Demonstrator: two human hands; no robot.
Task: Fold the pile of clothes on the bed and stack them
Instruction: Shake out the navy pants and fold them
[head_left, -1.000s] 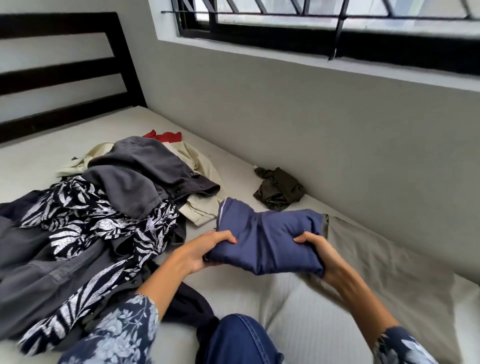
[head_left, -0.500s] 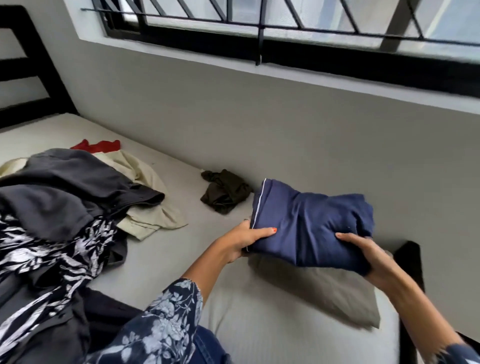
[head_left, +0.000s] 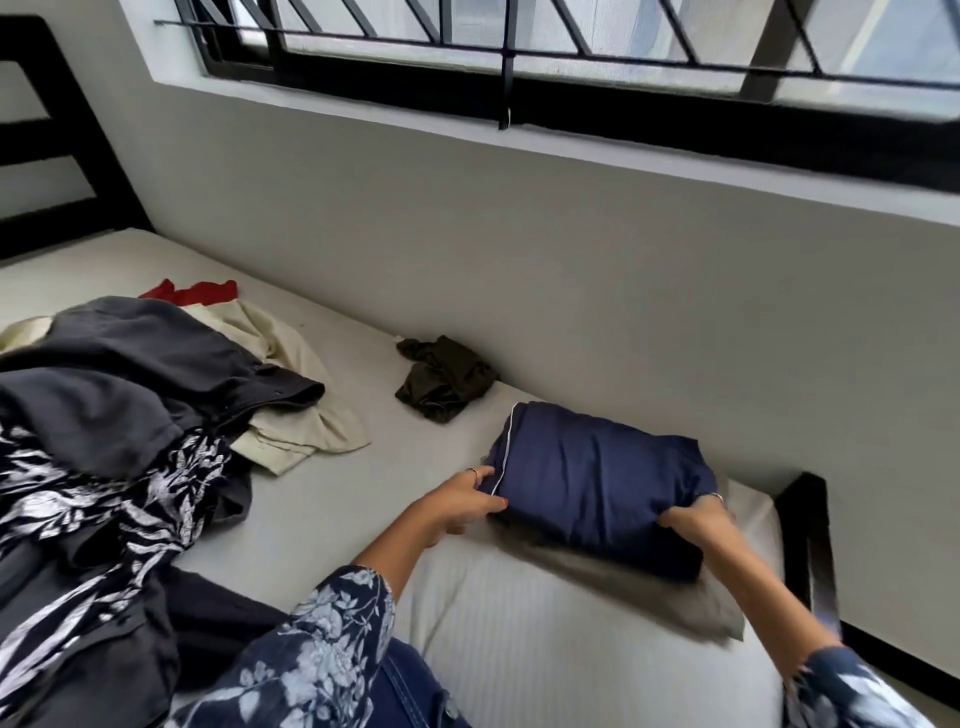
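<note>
A folded navy blue garment (head_left: 597, 478) lies on a grey pillow (head_left: 597, 582) near the wall. My left hand (head_left: 462, 501) holds its left edge, thumb and fingers pinching the fabric. My right hand (head_left: 696, 519) grips its right end, fingers tucked under the cloth. The unfolded pile (head_left: 104, 441) covers the left of the bed: a dark grey garment (head_left: 130, 374), a black-and-white leaf-print piece (head_left: 119, 499), a cream garment (head_left: 296, 415) and a red one (head_left: 192, 291).
A crumpled dark olive garment (head_left: 441, 382) lies alone by the wall. A white striped pillow (head_left: 545, 649) sits under the grey one. The black bed frame (head_left: 810, 545) stands at the right, the headboard (head_left: 57, 156) at far left. The grey wall runs close behind.
Both hands carried the folded navy garment to the right, away from the pile, and lowered it onto the grey pillow. My view turned right with it.
</note>
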